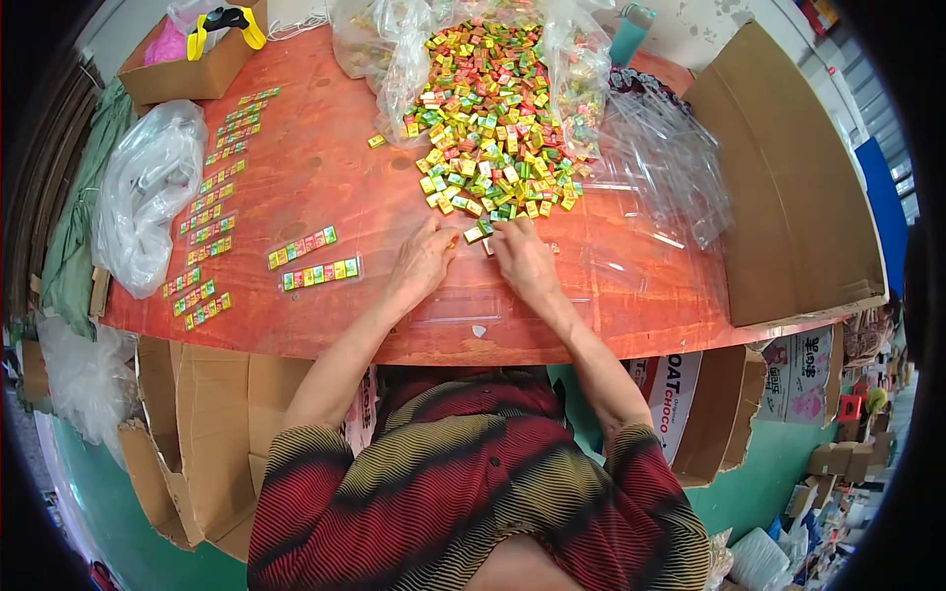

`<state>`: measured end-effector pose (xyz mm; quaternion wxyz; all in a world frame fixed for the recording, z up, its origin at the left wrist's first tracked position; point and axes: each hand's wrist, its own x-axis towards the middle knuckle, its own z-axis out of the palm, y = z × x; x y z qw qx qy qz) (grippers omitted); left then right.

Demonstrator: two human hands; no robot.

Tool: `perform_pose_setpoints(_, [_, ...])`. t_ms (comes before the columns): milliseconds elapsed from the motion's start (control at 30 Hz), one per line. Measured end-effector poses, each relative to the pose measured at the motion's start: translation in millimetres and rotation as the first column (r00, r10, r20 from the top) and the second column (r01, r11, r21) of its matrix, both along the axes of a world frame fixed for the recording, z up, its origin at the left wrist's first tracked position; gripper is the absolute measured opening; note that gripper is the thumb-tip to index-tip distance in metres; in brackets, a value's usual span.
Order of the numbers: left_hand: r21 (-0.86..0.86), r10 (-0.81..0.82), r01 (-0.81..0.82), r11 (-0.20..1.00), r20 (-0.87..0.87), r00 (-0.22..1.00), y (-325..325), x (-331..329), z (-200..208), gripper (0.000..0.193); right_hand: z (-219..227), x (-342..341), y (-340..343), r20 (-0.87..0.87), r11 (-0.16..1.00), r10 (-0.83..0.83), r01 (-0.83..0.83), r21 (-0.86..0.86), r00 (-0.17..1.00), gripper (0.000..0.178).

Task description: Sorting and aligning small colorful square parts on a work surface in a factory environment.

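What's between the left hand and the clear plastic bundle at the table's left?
In the head view, rows of small coloured packets on the red table.

The red table (325,192) is brightly lit, glare is caught on a clear bag (148,192), and outer edges are visibly bowed.

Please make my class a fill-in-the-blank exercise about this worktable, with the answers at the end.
1. A large pile of small packets lies on a ____ table.
2. The two packet strips set apart from the others lie closer to the person's ____ hand.
3. The tool on the cardboard box is yellow and ____.
4. The tall cardboard panel stands at the table's ____ end.

Answers: red; left; black; right.
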<state>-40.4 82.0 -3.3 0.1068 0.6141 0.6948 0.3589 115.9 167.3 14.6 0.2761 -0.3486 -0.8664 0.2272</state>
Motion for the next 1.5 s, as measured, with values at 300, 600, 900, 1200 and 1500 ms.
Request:
perform_pose_setpoints(300, [-0.036,-0.015,0.016,0.999,0.035,0.999,-5,0,4,0.031,-14,-19,-11,0.165,0.92,0.131,-0.182,0.347,0.978,0.016])
perform_pose_setpoints(600, [-0.072,-0.12,0.122,0.99,0.033,0.992,0,-2,9,0.027,-8,13,7,0.037,0.955,0.27,-0.272,0.12,0.962,0.029])
perform_pose_setpoints(900, [-0.143,-0.145,0.148,0.978,0.037,0.989,-5,9,16,0.03,-8,18,7,0.076,0.977,0.209,-0.212,0.036,0.975,0.018])
perform_pose_setpoints(1200, [-0.089,-0.141,0.144,0.986,0.039,0.989,-1,20,9,0.039,3,25,-3,0.098,0.985,0.145,-0.153,0.075,0.985,0.028])
perform_pose_setpoints(1500, [-0.038,-0.18,0.18,0.983,0.009,0.984,5,30,7,0.034,-14,42,23,0.299,0.976,-0.167,0.115,0.183,0.939,0.021])
